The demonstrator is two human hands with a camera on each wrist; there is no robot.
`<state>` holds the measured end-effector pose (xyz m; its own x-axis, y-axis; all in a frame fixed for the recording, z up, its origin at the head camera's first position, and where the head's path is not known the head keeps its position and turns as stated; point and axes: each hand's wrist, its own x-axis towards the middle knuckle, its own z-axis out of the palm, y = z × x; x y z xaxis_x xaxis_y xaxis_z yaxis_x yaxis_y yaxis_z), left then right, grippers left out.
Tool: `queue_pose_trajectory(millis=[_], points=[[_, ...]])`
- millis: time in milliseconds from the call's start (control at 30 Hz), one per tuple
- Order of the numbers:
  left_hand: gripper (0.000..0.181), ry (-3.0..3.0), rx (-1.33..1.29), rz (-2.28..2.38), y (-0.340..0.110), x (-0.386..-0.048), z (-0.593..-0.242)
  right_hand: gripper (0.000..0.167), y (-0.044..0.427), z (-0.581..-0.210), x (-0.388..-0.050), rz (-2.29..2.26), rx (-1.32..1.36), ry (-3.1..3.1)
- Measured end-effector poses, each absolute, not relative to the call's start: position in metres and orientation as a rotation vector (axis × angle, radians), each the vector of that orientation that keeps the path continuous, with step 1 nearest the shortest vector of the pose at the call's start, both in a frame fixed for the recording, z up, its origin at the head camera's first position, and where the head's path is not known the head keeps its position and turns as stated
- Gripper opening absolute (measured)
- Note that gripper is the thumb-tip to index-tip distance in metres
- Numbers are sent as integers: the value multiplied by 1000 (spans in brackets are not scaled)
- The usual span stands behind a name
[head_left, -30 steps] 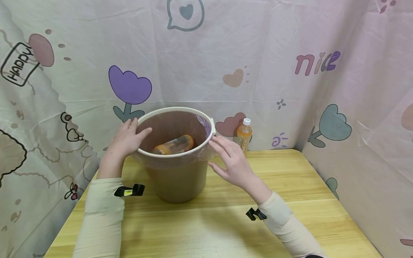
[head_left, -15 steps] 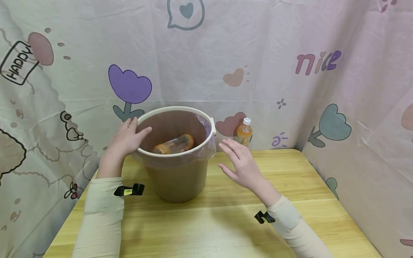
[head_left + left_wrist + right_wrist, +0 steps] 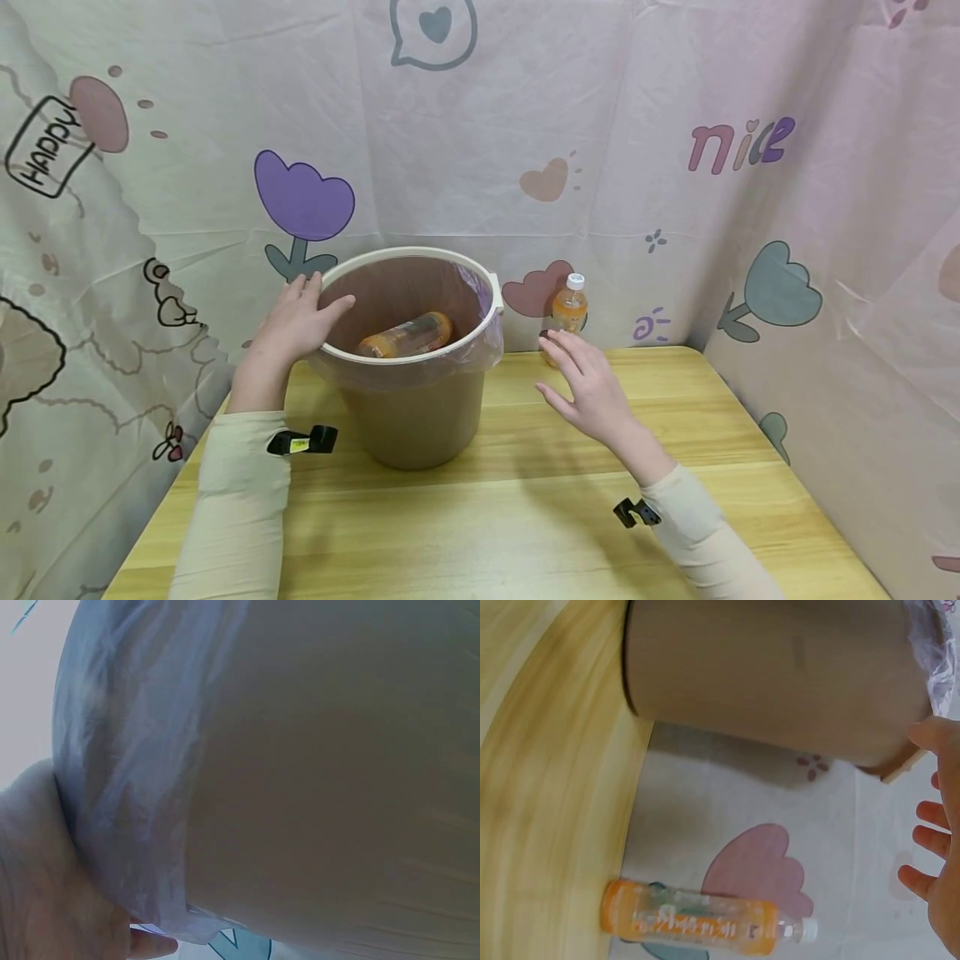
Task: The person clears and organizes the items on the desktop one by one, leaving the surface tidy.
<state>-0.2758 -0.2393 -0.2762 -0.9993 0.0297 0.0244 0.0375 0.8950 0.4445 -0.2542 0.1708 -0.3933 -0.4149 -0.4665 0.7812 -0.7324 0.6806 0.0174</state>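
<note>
A brown trash bin (image 3: 412, 417) with a pale rim stands upright on the table, a clear plastic liner (image 3: 142, 750) folded over its top. Inside lies an orange drink bottle (image 3: 408, 335) on its side. My left hand (image 3: 291, 323) rests on the bin's left rim, thumb across the edge and the other fingers along the outside. To the right of the bin, my right hand (image 3: 588, 387) hovers with fingers spread, holding nothing. Beyond it another orange drink bottle (image 3: 697, 921) with a white cap stands upright; in the head view the hand partly covers its lower part.
The bin and the upright bottle share a wooden table (image 3: 465, 533). Patterned cloth (image 3: 465, 150) hangs behind it and along both sides. The upright bottle stands near the table's back edge.
My right hand has come away from the bin's right rim and moved to the right, now in front of the upright bottle. My left hand and the bin have stayed in place.
</note>
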Motion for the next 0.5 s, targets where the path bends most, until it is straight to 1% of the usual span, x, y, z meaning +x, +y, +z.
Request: queue_pose_trajectory(millis=[500], points=[[95,-3065,-39,-669,-238,-274,-274,59,199,-407,-269,380,824,-2140]])
